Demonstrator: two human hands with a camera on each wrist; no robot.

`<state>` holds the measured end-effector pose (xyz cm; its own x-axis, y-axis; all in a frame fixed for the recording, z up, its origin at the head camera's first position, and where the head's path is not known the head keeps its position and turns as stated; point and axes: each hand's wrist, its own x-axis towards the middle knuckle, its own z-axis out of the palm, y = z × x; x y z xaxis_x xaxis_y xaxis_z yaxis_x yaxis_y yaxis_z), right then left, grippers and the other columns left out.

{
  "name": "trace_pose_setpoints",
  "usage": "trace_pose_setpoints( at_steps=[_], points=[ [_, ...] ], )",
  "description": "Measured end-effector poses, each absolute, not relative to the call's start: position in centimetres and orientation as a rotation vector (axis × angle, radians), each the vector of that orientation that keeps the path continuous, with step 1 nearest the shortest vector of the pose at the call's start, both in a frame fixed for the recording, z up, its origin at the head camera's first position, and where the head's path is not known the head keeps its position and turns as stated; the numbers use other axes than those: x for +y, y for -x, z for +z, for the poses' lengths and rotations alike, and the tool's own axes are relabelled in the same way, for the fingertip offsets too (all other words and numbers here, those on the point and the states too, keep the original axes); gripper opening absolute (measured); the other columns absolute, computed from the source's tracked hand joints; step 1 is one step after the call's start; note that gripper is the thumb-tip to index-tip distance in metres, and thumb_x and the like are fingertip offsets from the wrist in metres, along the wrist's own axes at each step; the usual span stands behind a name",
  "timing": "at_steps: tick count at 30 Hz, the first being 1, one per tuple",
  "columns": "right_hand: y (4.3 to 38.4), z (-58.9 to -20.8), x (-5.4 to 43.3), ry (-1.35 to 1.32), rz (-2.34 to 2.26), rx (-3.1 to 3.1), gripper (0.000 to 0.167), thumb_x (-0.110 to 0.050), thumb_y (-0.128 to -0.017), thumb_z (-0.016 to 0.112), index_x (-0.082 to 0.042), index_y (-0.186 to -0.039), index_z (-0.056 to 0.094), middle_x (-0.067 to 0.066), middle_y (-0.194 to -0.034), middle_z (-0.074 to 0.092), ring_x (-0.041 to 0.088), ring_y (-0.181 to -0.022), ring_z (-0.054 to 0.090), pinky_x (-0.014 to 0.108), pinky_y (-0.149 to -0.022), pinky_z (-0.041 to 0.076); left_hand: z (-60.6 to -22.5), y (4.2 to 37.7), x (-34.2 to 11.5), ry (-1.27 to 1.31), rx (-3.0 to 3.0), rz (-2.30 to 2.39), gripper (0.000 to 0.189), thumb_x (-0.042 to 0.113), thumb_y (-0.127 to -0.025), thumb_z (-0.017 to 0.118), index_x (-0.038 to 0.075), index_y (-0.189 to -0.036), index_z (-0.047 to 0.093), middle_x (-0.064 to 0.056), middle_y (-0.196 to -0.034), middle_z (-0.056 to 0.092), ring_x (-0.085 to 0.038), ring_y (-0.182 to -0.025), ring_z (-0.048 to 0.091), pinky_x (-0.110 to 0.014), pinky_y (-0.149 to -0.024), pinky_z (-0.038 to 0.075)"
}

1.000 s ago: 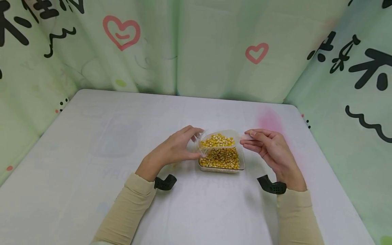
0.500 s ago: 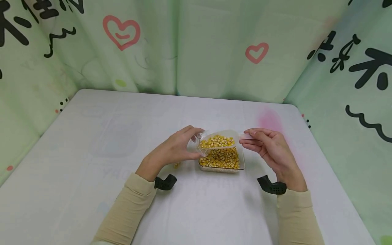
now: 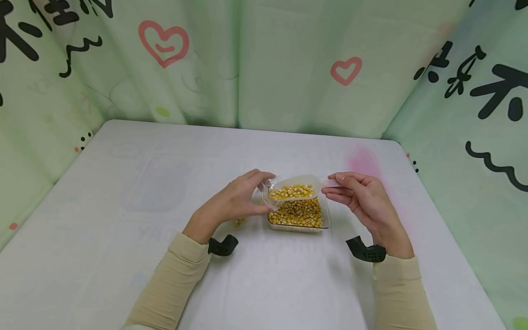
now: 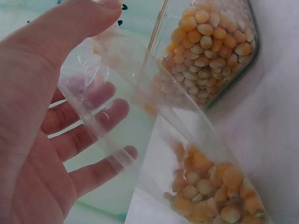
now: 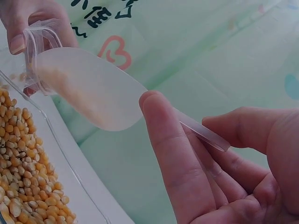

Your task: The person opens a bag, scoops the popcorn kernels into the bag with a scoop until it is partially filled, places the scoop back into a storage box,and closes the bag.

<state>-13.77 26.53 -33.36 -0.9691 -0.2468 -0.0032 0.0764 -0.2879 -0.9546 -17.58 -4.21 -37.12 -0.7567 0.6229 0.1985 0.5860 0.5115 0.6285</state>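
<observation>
My left hand [image 3: 235,197] holds a clear plastic zip bag [image 5: 43,37] by its mouth, thumb on one side and fingers spread on the other. Corn kernels [image 4: 215,191] lie in the bottom of this bag in the left wrist view. Between thumb and fingers, my right hand [image 3: 367,201] pinches the handle of a translucent white scoop [image 5: 100,88]. Tilted leftward, the scoop has its front end in the bag's mouth and carries corn kernels [image 3: 294,191]. Below them stands a clear rectangular container [image 3: 326,220] filled with corn kernels [image 3: 301,215].
A white-covered table [image 3: 165,174] bears the container near its middle. Green curtains [image 3: 280,55] with hearts and black writing hang behind it and at both sides. A black strap-like device [image 3: 222,246] sits on the left wrist, another black device [image 3: 367,251] on the right.
The kernels in the scoop have slid and dwindled slightly, while a small cluster has appeared in the bag below my left hand. Both hands have stayed almost still, the right edging slightly left.
</observation>
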Motion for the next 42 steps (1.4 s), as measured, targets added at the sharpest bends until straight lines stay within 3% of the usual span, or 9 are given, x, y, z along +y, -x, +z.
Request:
trace_pose_setpoints(
  at_steps=[23,42],
  points=[
    [13.2,-32.4,26.0,0.217,-2.321,1.9,0.021,-0.009,-0.099,0.059,0.008,-0.108,0.069,0.009,-0.099,0.076,0.022,-0.086,0.076,0.034,-0.082,0.058,-37.2,17.7,-4.1,-1.074,2.659,1.112,0.07,0.03,-0.081,0.08,0.009,-0.141,0.05,0.001,-0.114,0.06,-0.015,-0.107,0.058,-0.035,-0.092,0.051],
    [12.6,-31.4,25.9,0.164,-2.296,2.036,0.022,-0.013,-0.096,0.064,0.005,-0.108,0.069,0.009,-0.096,0.077,0.022,-0.084,0.076,0.036,-0.083,0.058,-37.0,17.5,-4.2,-1.069,2.659,1.117,0.07,0.03,-0.082,0.08,0.009,-0.141,0.05,-0.002,-0.115,0.06,-0.017,-0.108,0.057,-0.036,-0.093,0.051]
  ],
)
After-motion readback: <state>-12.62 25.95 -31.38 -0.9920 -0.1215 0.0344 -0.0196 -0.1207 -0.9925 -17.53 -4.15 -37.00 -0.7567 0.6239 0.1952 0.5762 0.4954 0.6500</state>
